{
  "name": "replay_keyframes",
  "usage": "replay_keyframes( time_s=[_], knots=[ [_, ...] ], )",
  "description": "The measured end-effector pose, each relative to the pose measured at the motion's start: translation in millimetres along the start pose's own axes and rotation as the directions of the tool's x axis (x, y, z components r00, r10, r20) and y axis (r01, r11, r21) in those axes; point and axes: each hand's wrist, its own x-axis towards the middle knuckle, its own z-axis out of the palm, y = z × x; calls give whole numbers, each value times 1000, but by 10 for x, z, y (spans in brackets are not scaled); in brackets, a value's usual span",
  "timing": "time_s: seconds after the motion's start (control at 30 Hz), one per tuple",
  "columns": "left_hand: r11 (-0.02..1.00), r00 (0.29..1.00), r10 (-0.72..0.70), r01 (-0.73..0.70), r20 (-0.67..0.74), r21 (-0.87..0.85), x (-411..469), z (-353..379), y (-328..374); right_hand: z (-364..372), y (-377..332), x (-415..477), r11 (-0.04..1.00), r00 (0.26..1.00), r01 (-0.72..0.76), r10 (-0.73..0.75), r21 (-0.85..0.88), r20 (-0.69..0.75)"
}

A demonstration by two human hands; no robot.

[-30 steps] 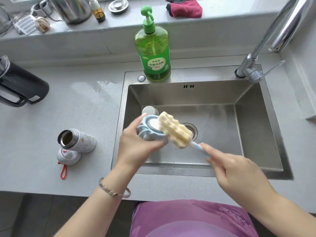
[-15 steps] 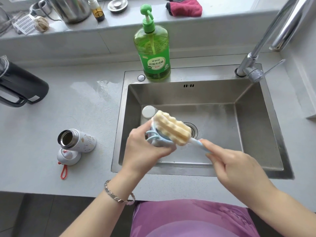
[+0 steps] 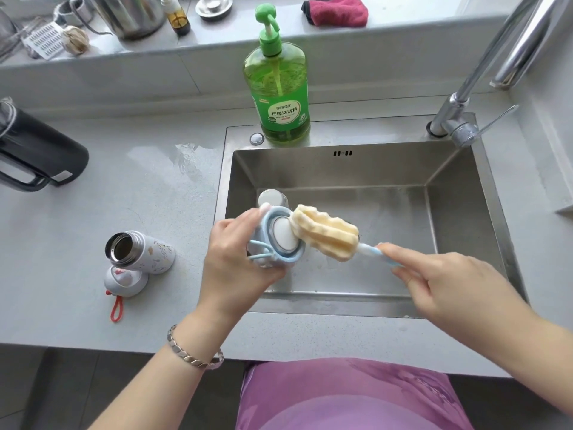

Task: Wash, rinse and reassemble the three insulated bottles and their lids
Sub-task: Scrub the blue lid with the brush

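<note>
Early on, our left hand [image 3: 235,262] grips a blue lid [image 3: 280,240], our right hand [image 3: 449,290] a sponge brush [image 3: 325,232]; the white bottle [image 3: 148,252] seemingly awaits washing.

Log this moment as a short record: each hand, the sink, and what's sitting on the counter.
Left hand: grips the blue lid over the sink
Right hand: holds the sponge brush by its handle, sponge head against the lid's inside
Counter: open white bottle, its white lid beside it
Sink rim: green soap bottle
</note>
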Motion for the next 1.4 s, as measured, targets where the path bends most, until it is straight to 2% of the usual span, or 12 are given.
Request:
replay_keyframes(
  time_s=[0.17, 0.23, 0.33, 0.53, 0.73, 0.83, 1.0, 1.1, 1.17, 1.27, 1.4],
  knots=[
    [995, 999, 12, -8, -44, 98, 72, 2, -17, -67, -77, -125, 995, 990, 79, -70, -68, 124],
    [995, 999, -23, 25, -30, 93, 82, 28, 2, -78, -98, -149, 984, 987, 157, -155, -80, 35],
    [998, 999, -27, 26, 23, 51, 53, 63, 57, -66, -126, -106, 983, 983, 183, -183, -9, 23],
    [989, 989, -145, 145, 32, 9, 31, 51, 2, -22, -58, -59, 996, 992, 36, -45, 79, 120],
    [981, 977, -195, 196, 90, 1, 74, 89, -26, 49, -55, 59, 988, 983, -26, -3, 153, 185],
    [946, 949, -303, 311, 88, -96, 136, 91, -104, 61, -40, 107, 987, 976, -49, 15, 150, 219],
    [922, 918, -300, 349, 258, -167, 167, 206, -77, 202, -65, 368, 964, 978, -140, 99, 225, 183],
    [874, 894, -382, 432, 233, -223, 227, 199, -201, 342, 49, 447, 952, 958, -225, 176, 208, 227],
    [848, 870, -450, 488, 203, -208, 252, 167, -348, 420, 156, 424, 930, 931, -301, 240, 209, 275],
    [841, 838, -513, 534, 187, -89, 230, 127, -626, 503, 305, 384, 878, 893, -412, 337, 244, 298],
    [809, 801, -577, 587, 158, -18, 201, 136, -949, 571, 375, 433, 832, 865, -484, 407, 273, 292]
  ],
)
